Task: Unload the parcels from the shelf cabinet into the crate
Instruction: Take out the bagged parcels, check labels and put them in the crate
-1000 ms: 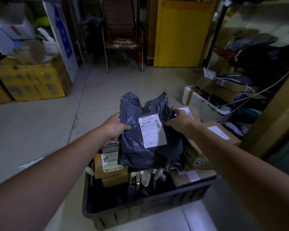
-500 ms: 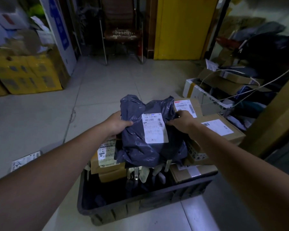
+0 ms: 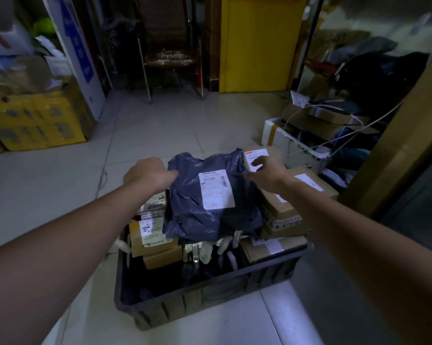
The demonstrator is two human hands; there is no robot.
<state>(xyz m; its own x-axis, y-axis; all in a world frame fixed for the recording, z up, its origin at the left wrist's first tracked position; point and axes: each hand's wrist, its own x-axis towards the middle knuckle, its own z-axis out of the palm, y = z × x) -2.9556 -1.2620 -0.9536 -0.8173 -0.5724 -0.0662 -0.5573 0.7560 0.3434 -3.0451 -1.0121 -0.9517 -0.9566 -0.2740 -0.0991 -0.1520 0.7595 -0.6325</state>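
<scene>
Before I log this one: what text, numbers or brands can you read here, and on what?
None reads clearly.
White label on the grey bag: barcode, print blurred.
Red-edged label on the back box: blurred.
Labels on the left boxes: too small.
Blue panel by the wall: blurred.
</scene>
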